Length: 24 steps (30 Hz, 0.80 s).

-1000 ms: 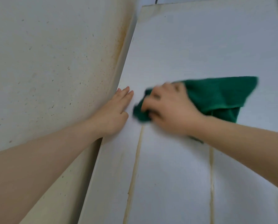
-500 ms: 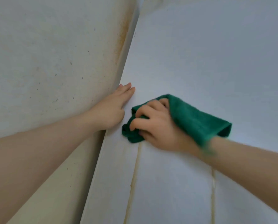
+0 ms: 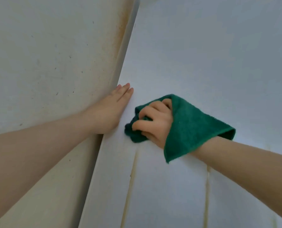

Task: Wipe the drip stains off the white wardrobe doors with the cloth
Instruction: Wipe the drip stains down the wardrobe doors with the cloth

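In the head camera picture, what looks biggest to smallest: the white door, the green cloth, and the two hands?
1. white door, filling most of the view.
2. green cloth, bunched and partly covered.
3. left hand and right hand: about alike; the right is curled round the cloth, so no ranking between them.

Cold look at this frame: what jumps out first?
The green cloth, bunched in the right hand at centre, against the white wardrobe door. Below it, two yellowish drip stains run down the door. The left hand lies flat at the door's left edge.
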{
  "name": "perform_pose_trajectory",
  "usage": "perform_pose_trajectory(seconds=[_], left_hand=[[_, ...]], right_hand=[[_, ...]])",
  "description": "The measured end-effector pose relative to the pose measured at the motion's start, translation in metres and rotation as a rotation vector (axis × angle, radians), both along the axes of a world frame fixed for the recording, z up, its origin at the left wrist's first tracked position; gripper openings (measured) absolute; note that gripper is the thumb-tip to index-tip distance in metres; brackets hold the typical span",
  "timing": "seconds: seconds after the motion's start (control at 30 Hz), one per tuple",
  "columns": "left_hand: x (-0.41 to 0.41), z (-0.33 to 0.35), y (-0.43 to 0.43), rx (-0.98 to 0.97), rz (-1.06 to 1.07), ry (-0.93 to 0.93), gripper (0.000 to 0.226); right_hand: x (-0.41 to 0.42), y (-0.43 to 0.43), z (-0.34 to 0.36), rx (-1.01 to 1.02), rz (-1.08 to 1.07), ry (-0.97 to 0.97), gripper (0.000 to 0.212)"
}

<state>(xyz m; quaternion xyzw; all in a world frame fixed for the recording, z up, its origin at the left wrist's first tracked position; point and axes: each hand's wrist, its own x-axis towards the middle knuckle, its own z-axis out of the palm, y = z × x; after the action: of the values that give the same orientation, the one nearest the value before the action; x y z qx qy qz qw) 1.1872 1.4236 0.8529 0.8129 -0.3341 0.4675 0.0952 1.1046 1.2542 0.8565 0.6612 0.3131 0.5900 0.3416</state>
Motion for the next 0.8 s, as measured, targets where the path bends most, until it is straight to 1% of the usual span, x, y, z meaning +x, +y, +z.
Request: perform_pose_trajectory(seconds=[0.03,0.1,0.13,0.17,0.2,0.27,0.3,0.33,0.37,0.4,0.43,0.47,0.53,0.57,0.6,0.63,0.67,0.73,0.8], left_hand=[[-0.001,-0.003,0.0,0.015,0.038,-0.011,0.076],[-0.001,-0.007,-0.001,0.023,0.074,-0.037,0.076],[-0.002,-0.009,-0.002,0.017,0.071,-0.04,0.076],[-0.003,-0.009,-0.002,-0.001,0.061,-0.039,0.075],[-0.005,-0.011,-0.002,0.0,0.057,-0.04,0.074],[-0.007,-0.012,0.0,0.036,0.129,-0.074,0.073],[-0.007,-0.013,0.001,0.06,0.165,-0.089,0.073],[-0.008,-0.014,0.001,0.071,0.192,-0.091,0.072],[-0.01,-0.014,0.001,0.085,0.21,-0.102,0.072],[-0.011,-0.014,0.002,0.097,0.221,-0.119,0.071],[-0.012,-0.015,0.002,0.107,0.23,-0.126,0.07],[-0.013,-0.016,0.002,0.114,0.234,-0.128,0.069],[-0.011,-0.016,0.001,0.099,0.214,-0.14,0.068],[-0.009,-0.016,0.001,0.088,0.198,-0.144,0.068],[-0.008,-0.016,0.0,0.075,0.175,-0.142,0.068],[-0.007,-0.017,0.0,0.055,0.144,-0.13,0.069],[-0.006,-0.016,0.0,0.033,0.11,-0.119,0.07],[-0.006,-0.016,0.0,-0.002,0.061,-0.073,0.072],[-0.007,-0.017,-0.003,-0.04,0.058,-0.023,0.07]], right_hand=[[-0.001,0.0,0.017,0.07,-0.031,-0.09,0.025],[-0.001,0.0,0.036,0.308,-0.072,-0.216,0.021],[0.001,0.003,0.03,0.39,-0.06,-0.267,0.019],[0.005,0.007,0.015,0.417,-0.06,-0.271,0.021],[0.009,0.013,-0.008,0.393,-0.062,-0.227,0.023],[0.014,0.021,-0.054,0.226,0.005,-0.077,0.024],[0.014,0.021,-0.068,0.151,0.061,-0.001,0.027],[0.014,0.018,-0.072,0.087,0.09,0.059,0.031],[0.012,0.015,-0.065,0.036,0.084,0.077,0.032],[0.013,0.013,-0.05,0.0,0.069,0.05,0.032],[0.012,0.011,-0.033,0.014,0.04,0.009,0.032],[0.011,0.009,-0.015,0.082,0.008,-0.057,0.029],[0.007,0.011,0.009,0.311,-0.038,-0.194,0.02],[0.007,0.013,0.006,0.39,-0.056,-0.241,0.018],[0.008,0.016,-0.006,0.41,-0.079,-0.243,0.018],[0.011,0.02,-0.027,0.365,-0.092,-0.183,0.021],[0.012,0.022,-0.05,0.259,-0.087,-0.1,0.023],[0.011,0.02,-0.084,0.066,-0.011,0.081,0.029],[0.003,0.009,-0.07,-0.006,0.038,0.137,0.034]])
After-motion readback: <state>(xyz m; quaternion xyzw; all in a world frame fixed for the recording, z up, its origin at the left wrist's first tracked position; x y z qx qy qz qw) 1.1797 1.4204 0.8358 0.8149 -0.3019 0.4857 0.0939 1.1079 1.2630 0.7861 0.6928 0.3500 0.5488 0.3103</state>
